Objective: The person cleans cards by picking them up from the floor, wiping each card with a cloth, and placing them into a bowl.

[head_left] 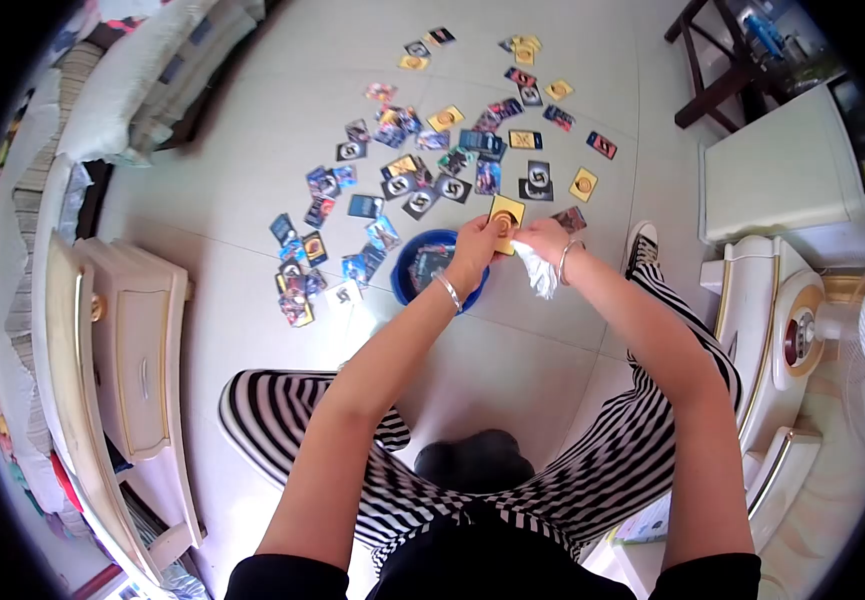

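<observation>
Plainly, one yellow card in a two-handed grasp.
Head view: at one o'clock from centre, the left hand pinches the card's left side; the right hand, clutching a white cloth, grasps its right. A blue bowl sits toward eight o'clock, loose cards mostly from nine to one.
</observation>
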Demonstrator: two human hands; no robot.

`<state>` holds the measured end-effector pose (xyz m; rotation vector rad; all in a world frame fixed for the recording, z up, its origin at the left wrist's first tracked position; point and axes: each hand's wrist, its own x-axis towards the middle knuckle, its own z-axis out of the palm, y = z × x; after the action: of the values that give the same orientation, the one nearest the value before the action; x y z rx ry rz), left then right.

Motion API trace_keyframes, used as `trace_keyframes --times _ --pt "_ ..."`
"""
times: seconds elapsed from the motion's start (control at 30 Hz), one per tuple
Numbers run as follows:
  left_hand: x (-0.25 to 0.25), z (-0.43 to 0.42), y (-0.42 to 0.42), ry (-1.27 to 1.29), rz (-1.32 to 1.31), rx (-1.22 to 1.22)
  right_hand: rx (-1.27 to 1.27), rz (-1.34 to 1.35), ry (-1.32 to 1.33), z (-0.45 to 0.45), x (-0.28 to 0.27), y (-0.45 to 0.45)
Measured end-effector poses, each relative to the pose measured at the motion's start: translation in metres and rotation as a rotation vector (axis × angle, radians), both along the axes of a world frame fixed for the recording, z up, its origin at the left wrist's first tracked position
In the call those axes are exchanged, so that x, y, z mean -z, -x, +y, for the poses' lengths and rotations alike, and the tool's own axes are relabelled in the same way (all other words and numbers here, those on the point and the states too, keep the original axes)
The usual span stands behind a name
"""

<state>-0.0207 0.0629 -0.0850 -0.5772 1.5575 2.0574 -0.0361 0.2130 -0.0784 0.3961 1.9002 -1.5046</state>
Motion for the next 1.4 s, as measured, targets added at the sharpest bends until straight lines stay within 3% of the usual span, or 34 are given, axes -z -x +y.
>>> trace_keyframes --times 0.1,0.3,0.37,0.4,0.43,0.57,0.67,0.73,0.83,0.87,1.0,1.1,1.3,1.4 --pt "-0.057 -0.033 -0.029 -0.054 0.08 0.055 -0.115 0.165 -0.103 -0.028 -0.062 -0.029" --pt "-0.134 -0.09 -0.095 -0.196 0.062 0.05 -0.084 0.155 0.079 -0.061 -0.121 -0.078" --pt "-0.142 -0.094 -0.109 -0.226 0.04 0.041 0.087 0.107 0.474 -0.064 -0.118 -0.085" --pt "-0.146 -0.095 -0.115 -0.302 0.018 0.001 0.112 0.05 0.517 -0.071 -0.148 -0.096" --pt "-0.144 -0.095 -0.121 -0.378 -0.009 -0.04 0.106 0.036 0.51 -0.073 -0.141 -0.096" --pt "-0.118 -0.092 -0.128 -0.705 -0.107 -0.042 -0.106 0.686 0.1 -0.082 -0.113 -0.086" --pt "-0.128 -0.087 -0.126 -0.763 -0.078 -0.046 -0.107 0.639 0.052 -0.096 -0.13 -0.094" --pt "-0.125 -0.088 -0.122 -0.817 -0.066 -0.084 -0.194 1.064 -0.152 -0.1 -0.125 -0.094" --pt "-0.123 -0.091 -0.118 -0.893 -0.09 -0.159 -0.348 1.268 -0.126 -0.106 -0.131 -0.108" --pt "-0.116 -0.096 -0.115 -0.946 -0.069 -0.085 -0.406 1.338 -0.124 -0.107 -0.131 -0.112" --pt "-0.134 -0.091 -0.118 -0.919 -0.11 -0.142 -0.41 1.479 -0.165 -0.101 -0.128 -0.093" --pt "-0.134 -0.087 -0.122 -0.911 -0.081 -0.085 -0.285 1.36 -0.316 -0.094 -0.13 -0.07" --pt "-0.136 -0.095 -0.124 -0.913 -0.141 -0.14 -0.538 1.523 -0.168 -0.102 -0.129 -0.101" --pt "-0.134 -0.089 -0.126 -0.915 -0.113 -0.1 -0.365 1.555 -0.226 -0.098 -0.128 -0.08"
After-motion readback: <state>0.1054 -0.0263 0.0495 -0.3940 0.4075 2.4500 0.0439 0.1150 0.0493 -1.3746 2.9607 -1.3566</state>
